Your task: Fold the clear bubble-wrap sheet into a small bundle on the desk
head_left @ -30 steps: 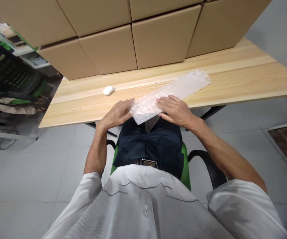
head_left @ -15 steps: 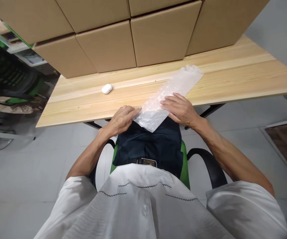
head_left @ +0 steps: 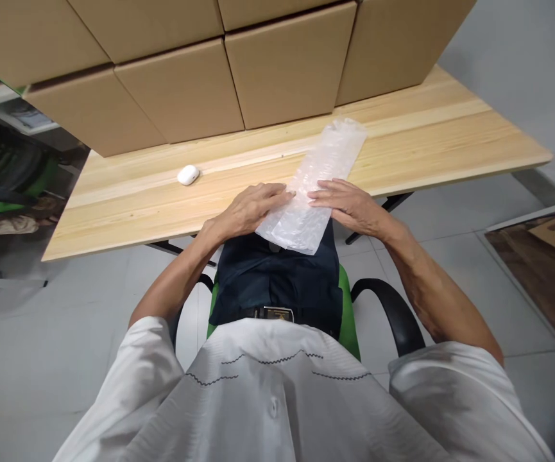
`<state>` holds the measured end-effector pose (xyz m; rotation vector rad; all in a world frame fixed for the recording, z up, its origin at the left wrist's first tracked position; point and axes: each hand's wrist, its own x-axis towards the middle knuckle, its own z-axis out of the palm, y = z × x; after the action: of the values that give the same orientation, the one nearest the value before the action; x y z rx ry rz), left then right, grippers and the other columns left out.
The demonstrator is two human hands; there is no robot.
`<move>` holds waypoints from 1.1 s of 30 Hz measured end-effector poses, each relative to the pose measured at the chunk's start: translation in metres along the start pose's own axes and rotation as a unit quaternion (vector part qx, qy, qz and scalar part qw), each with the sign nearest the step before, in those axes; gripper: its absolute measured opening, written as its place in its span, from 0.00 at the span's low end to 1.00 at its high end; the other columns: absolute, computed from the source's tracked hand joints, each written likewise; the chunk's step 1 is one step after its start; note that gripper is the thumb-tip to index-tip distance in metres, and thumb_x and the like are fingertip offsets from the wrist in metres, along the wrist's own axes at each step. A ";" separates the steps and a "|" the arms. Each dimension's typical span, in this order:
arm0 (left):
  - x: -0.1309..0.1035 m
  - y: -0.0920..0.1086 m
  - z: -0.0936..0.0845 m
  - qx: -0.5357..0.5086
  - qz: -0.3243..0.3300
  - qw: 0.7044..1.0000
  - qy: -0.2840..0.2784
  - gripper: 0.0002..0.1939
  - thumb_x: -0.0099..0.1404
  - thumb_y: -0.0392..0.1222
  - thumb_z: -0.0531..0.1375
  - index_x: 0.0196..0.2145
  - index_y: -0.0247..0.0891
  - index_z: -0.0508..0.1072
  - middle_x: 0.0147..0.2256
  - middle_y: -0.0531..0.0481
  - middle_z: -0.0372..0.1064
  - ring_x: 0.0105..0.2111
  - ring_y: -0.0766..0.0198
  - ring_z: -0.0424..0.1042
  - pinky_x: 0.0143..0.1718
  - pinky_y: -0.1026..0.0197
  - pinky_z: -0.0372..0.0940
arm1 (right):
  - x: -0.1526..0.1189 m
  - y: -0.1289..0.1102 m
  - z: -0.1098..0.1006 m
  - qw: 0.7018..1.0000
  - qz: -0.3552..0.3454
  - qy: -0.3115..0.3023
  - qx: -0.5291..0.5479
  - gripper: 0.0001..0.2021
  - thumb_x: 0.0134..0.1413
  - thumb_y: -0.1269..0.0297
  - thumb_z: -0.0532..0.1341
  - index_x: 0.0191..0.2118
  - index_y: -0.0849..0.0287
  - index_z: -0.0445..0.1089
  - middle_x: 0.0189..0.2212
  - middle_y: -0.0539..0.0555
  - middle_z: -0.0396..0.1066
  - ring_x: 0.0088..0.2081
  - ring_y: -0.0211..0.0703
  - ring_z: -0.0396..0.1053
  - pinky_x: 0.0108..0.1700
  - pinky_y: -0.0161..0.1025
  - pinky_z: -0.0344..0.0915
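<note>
A long, translucent sheet of bubble wrap [head_left: 328, 157] lies slantwise across the wooden table [head_left: 128, 212], its near end hanging over the front edge above my lap. My left hand [head_left: 255, 206] rests on the wrap's left side with fingers stretched out. On its right side lies my right hand [head_left: 347, 204], fingers extended and slightly apart, the fingertips pressing on the surface. Left of the wrap, a small white rounded case [head_left: 188, 174], like an earbud case, sits on the tabletop.
Cardboard boxes [head_left: 287, 70] are stacked along the table's back. I sit on a green chair with black armrests [head_left: 392, 314]. A dark chair [head_left: 8, 160] and shelving stand at the left. On the floor at the right lies flat brown cardboard [head_left: 541, 276].
My left hand has slid right and forward along the wrap, closer to my right hand. The wrap has turned slightly more upright. The whole view has shifted a little.
</note>
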<state>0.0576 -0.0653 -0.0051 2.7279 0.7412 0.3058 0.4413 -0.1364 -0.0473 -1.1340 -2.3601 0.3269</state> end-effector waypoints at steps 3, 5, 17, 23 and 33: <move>0.023 0.006 -0.004 0.001 -0.013 0.998 -0.059 0.33 0.91 0.51 0.58 0.86 0.59 0.79 0.92 0.46 0.66 0.89 0.37 0.69 0.88 0.30 0.65 | 0.001 0.001 -0.003 1.000 0.006 -0.012 0.006 0.30 0.86 0.71 0.60 0.75 0.34 0.89 0.79 0.46 0.84 0.88 0.63 0.73 0.90 0.79 0.68; 0.033 0.005 -0.003 -0.004 0.001 0.997 -0.072 0.30 0.91 0.51 0.60 0.82 0.63 0.84 0.92 0.50 0.65 0.89 0.39 0.69 0.90 0.30 0.63 | 0.001 0.004 -0.003 1.000 0.003 -0.014 0.010 0.29 0.86 0.70 0.62 0.76 0.32 0.89 0.79 0.46 0.84 0.88 0.64 0.73 0.90 0.79 0.67; -0.007 0.001 0.033 0.100 0.104 0.987 0.070 0.22 0.94 0.51 0.62 0.74 0.45 0.88 0.74 0.36 0.89 0.81 0.38 0.80 0.76 0.32 0.70 | 0.013 0.010 0.023 0.996 -0.043 0.080 -0.003 0.25 0.85 0.63 0.67 0.77 0.42 0.88 0.84 0.56 0.80 0.91 0.75 0.66 0.89 0.84 0.67; -0.005 0.012 0.039 0.127 0.091 0.983 0.093 0.20 0.92 0.44 0.62 0.71 0.44 0.88 0.72 0.35 0.90 0.77 0.39 0.83 0.77 0.31 0.72 | -0.006 -0.008 0.039 0.988 -0.073 0.133 -0.036 0.24 0.88 0.62 0.67 0.78 0.46 0.87 0.81 0.60 0.83 0.84 0.73 0.78 0.84 0.79 0.77; 0.004 -0.001 0.051 -0.033 0.129 0.976 0.170 0.27 0.98 0.60 0.57 0.63 0.43 0.93 0.66 0.32 0.92 0.69 0.42 0.90 0.69 0.38 0.82 | -0.013 -0.005 0.044 0.982 -0.085 0.163 0.032 0.21 0.93 0.54 0.63 0.71 0.49 0.92 0.71 0.60 0.91 0.77 0.68 0.86 0.77 0.71 0.85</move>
<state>0.0744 -0.0738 -0.0526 2.7392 0.4414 0.8569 0.4222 -0.1497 -0.0867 -0.8751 -2.1204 0.1415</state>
